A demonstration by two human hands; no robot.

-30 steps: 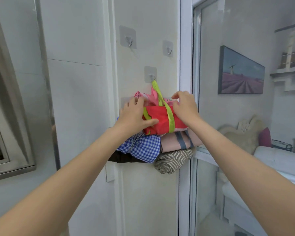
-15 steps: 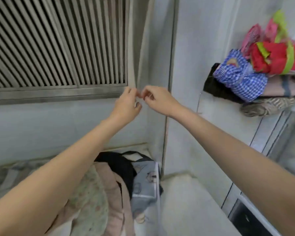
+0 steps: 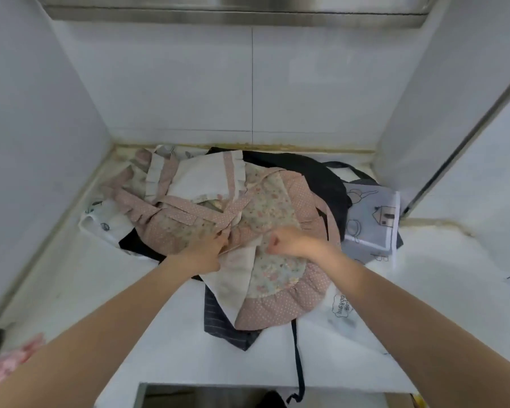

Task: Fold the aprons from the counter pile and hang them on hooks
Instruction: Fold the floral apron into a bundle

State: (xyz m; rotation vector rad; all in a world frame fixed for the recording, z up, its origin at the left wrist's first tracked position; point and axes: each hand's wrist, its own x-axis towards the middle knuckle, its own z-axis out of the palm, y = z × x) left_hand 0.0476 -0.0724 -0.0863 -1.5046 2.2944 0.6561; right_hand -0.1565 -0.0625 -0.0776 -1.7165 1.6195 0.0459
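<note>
Floral apron (image 3: 265,213) with pink dotted ruffle lies atop the pile on the white counter (image 3: 442,278). Left hand (image 3: 202,254) fingers curl into its fabric; right hand (image 3: 289,241) fingers pinch a fold. Black apron (image 3: 315,175), blue printed apron (image 3: 371,222) underneath.

Both hands sat on the top apron (image 3: 265,213) of a pile on the counter (image 3: 424,278), the left hand (image 3: 203,251) just left of the right hand (image 3: 289,241). Right of the grip a printed apron (image 3: 371,222) lay against a dark apron (image 3: 321,178), which reached behind the grip. Before the grip a striped apron (image 3: 221,322) stuck out from under the top one; a wall (image 3: 248,83) stood behind the pile.
</note>
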